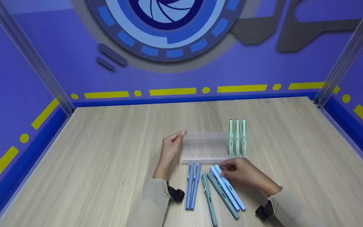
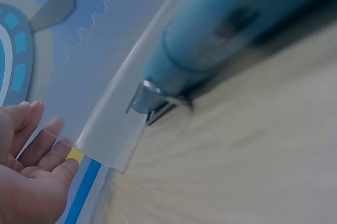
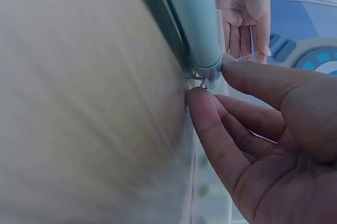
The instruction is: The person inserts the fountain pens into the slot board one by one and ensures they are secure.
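A clear pen stand (image 1: pixel 205 146) rests on the table, with three mint-green pens (image 1: pixel 237 138) upright at its right end. My left hand (image 1: pixel 170 149) holds the stand's upper left corner between thumb and fingers. In front of the stand, my right hand (image 1: pixel 243 170) pinches the cap end of a light-blue pen (image 1: pixel 232 189). Thumb and forefinger meet near its clip in the right wrist view. A second light-blue pen (image 1: pixel 224 188) lies alongside it. Further left are two teal pens (image 1: pixel 222 196) and two darker blue pens (image 1: pixel 192 186), all lying flat.
Light wood tabletop (image 1: pixel 106 157) surrounds the pens and stand. A blue patterned wall (image 1: pixel 55 56) encloses the back and sides, with metal posts (image 1: pixel 36 56) at the corners. Dark wrist cameras (image 1: pixel 175 194) sit close to the pens.
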Available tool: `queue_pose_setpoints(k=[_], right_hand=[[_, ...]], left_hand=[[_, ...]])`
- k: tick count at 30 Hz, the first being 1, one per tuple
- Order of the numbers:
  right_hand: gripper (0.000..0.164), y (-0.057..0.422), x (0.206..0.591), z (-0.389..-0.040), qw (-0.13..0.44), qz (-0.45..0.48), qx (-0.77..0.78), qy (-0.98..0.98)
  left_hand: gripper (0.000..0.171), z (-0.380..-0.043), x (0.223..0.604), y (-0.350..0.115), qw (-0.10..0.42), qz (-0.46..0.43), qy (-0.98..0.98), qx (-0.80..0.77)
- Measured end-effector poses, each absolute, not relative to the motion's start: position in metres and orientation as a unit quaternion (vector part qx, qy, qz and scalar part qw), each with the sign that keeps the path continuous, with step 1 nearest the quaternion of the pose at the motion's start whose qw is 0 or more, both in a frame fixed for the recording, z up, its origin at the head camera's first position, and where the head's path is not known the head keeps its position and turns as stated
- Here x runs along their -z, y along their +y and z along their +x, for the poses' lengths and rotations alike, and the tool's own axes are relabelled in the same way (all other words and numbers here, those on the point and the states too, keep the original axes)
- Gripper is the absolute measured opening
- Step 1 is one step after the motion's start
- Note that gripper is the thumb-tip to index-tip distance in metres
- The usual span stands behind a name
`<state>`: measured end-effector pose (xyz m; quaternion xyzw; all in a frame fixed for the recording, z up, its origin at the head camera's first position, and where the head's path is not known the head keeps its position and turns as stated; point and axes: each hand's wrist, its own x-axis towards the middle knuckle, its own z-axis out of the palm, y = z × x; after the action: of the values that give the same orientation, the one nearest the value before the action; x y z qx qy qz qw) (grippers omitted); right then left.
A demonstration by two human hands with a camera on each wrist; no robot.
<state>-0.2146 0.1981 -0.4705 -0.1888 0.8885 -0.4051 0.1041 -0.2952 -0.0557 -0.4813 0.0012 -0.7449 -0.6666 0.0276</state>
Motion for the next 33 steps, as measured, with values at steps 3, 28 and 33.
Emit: queue_pose_setpoints(k=[3, 28, 33], right_hand=[[0.031, 0.197, 0.47, -0.215, 0.105, -0.186, 0.4, 0.891], [0.026, 0.208, 0.461, -0.216, 0.1, -0.23, 0.371, 0.894], [0.027, 0.209, 0.46, -0.216, 0.102, -0.23, 0.365, 0.896]], left_hand=[[0.033, -0.296, 0.481, -0.057, 0.023, 0.002, -0.744, 0.668], [0.034, -0.296, 0.482, -0.056, 0.027, -0.003, -0.745, 0.667], [0.032, -0.296, 0.483, -0.056, 0.025, 0.002, -0.744, 0.668]])
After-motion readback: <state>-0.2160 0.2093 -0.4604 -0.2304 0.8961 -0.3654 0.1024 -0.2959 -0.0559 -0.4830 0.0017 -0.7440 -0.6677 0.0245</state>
